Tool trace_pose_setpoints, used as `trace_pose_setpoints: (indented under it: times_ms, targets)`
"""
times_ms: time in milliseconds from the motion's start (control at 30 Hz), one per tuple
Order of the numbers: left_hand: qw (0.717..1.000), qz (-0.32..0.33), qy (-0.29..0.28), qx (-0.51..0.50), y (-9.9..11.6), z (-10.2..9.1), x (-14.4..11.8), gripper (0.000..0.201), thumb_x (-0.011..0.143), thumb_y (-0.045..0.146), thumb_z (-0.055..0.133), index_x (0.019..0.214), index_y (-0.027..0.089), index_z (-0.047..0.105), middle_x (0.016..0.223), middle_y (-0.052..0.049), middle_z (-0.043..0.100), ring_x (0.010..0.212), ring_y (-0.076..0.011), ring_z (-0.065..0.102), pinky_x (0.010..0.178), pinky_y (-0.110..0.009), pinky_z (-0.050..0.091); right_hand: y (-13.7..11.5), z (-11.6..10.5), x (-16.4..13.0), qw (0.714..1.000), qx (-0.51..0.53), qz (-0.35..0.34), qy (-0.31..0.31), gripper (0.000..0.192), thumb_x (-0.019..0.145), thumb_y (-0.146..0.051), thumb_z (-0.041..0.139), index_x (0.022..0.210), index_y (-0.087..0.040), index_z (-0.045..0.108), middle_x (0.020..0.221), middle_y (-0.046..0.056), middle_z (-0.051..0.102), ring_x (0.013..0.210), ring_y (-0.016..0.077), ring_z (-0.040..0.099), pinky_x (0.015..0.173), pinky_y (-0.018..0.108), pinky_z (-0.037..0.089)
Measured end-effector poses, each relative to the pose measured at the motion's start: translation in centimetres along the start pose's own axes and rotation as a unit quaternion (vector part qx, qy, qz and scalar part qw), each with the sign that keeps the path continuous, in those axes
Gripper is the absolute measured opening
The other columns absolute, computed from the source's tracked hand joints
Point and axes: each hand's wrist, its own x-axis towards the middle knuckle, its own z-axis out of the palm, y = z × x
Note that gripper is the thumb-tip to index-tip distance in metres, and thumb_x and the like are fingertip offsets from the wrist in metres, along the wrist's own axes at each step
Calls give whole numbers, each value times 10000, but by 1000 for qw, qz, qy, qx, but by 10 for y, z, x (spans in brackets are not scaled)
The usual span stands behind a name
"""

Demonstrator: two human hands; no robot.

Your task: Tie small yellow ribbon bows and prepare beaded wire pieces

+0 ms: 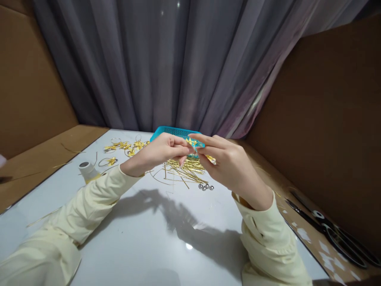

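Head view, looking down across a glossy white counter point(166, 238), cardboard walls to both sides, grey curtain point(178, 59) behind.

Both hands raised just above the counter, meeting at centre. Left hand point(157, 153) coming in from the left, fingers curled and pressed together at the tips, pinching a small gold flower piece point(192, 142). Right hand point(229, 165) opposite, palm turned inward, thumb and forefinger closed on the same gold flower piece from the other side; remaining fingers loosely bent below. Fingertips of the two hands touching or nearly so around it. Exact grip too small to make out. Pale yellow sleeves on both forearms.

Gold flower piece held in the air between the hands, directly in front of a turquoise perforated basket point(175, 132) standing at the far edge of the counter.

Below the hands, on the counter: loose heap of thin gold strips point(184, 171). Just beside the heap, toward the near side, a few small silver bells point(206, 186). Left of the basket, a scatter of finished gold flowers on wire rings point(125, 147). Near the left forearm, a white spool point(87, 169), upright.

Right side, off the white surface, on the cardboard: black scissors point(333, 234), lying flat among white paper scraps.
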Motion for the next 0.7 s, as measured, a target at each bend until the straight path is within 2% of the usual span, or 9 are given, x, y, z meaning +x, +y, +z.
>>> trace_pose_setpoints:
  times_ms: [100, 200, 433, 600, 700]
  targets:
    - [1000, -3, -9, 4, 0, 0, 1, 332, 828, 262, 566, 520, 140, 531, 518, 26, 460, 504, -76, 343, 479, -224, 262, 1, 0, -2, 999, -29, -25, -21, 293, 886, -96, 435, 755, -157, 690, 1101, 55, 711, 772, 184, 624, 646, 323, 486]
    - [1000, -7, -17, 1, -2, 0, 1, 297, 836, 299, 583, 587, 138, 574, 534, 20, 492, 503, -78, 337, 474, -230, 253, 3, 2, -3, 999, -31, -29, -27, 283, 904, -117, 423, 829, -143, 695, 980, 74, 734, 807, 192, 634, 619, 307, 477]
    - [999, 10, -6, 51, -7, -1, 0, 260, 859, 355, 569, 804, 127, 683, 560, 9, 540, 451, -68, 315, 412, -221, 223, 8, 4, -1, 999, 6, 1, -38, 274, 870, -102, 447, 800, -125, 711, 971, 84, 733, 817, 201, 668, 671, 305, 492]
    - [989, 64, 46, 127, -8, 6, -3, 193, 869, 295, 558, 919, 135, 652, 532, 31, 568, 447, -76, 411, 423, -192, 305, 7, 4, -1, 998, 35, 34, -45, 282, 842, -94, 444, 733, -135, 701, 931, 85, 733, 727, 173, 649, 636, 285, 476]
    - [967, 117, 84, 210, -11, 13, -6, 162, 885, 278, 552, 956, 149, 621, 532, 46, 567, 465, -86, 461, 471, -193, 361, 5, 3, -1, 996, 54, 53, -45, 282, 829, -91, 449, 702, -141, 696, 882, 81, 729, 652, 144, 615, 584, 256, 452]
